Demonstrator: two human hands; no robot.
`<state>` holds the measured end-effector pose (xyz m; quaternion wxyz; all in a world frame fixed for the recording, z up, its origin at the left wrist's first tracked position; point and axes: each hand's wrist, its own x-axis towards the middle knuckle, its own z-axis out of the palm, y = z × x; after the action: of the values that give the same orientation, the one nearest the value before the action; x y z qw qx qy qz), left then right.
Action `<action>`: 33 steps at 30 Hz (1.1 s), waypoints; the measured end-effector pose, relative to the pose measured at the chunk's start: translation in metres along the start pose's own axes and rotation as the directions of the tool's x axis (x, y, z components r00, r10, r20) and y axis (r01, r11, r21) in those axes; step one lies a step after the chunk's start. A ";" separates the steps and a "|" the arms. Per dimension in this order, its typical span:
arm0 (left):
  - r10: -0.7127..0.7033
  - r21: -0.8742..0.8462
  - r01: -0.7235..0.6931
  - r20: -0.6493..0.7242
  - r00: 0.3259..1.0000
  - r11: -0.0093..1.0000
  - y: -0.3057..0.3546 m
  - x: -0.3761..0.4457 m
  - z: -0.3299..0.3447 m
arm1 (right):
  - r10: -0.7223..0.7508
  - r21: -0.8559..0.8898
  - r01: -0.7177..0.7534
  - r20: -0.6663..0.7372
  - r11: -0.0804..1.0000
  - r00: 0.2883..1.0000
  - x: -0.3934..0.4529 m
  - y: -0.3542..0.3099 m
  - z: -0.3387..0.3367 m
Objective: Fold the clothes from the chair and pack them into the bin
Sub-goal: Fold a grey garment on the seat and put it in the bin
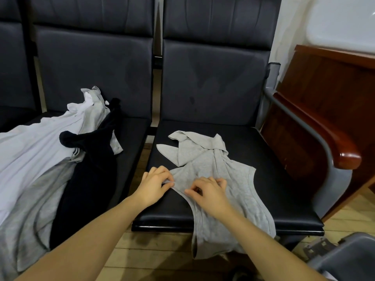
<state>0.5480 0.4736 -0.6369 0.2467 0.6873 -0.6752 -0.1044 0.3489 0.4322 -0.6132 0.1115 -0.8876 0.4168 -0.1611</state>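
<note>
**Clothes barely begun: first grey garment only being laid out**

Clothes from the chair are nearly all unfolded. One grey sleeveless top (213, 173) lies spread on the right-hand seat (284, 189) of the black bench, its shoulder straps crumpled toward the backrest and its lower part hanging over the seat's front edge toward the wooden floor (162, 250). The left hand (156, 184) pinches the top's left edge near the seat's front-left corner, fingers curled on the fabric. The right hand (211, 192) rests on the middle of the garment with fingertips bent, gathering or pinching cloth; whether it truly holds a fold is hard to tell.

On the left-hand seat a heap waits: a white garment (34, 147), a dark navy one (91, 169) and more grey fabric (26, 216), tangled together and spilling over the front edge.

A grey bin (349, 258) shows at the lower right corner, beside the bench; its inside is out of view. Judging from this, no neat fold is finished, and the whole pile and the packing remain.
</note>
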 end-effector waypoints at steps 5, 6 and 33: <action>-0.016 0.074 0.014 0.026 1.000 0.997 0.004 0.002 0.001 | 0.016 -0.031 -0.016 0.018 0.999 1.000 -0.005 -0.006 0.006; -0.008 0.082 0.007 0.017 1.000 0.997 0.004 0.002 0.000 | 0.025 -0.022 -0.025 0.015 0.999 1.000 -0.006 -0.007 0.008; -0.147 -0.382 -0.001 -0.357 0.922 0.924 0.070 0.031 -0.030 | 0.173 0.292 -0.262 0.297 0.920 0.939 0.007 0.037 -0.004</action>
<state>0.5031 0.4513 -0.5723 0.4952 0.6596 -0.5554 -0.1060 0.3252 0.4034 -0.6208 0.3292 -0.8179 0.4625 -0.0941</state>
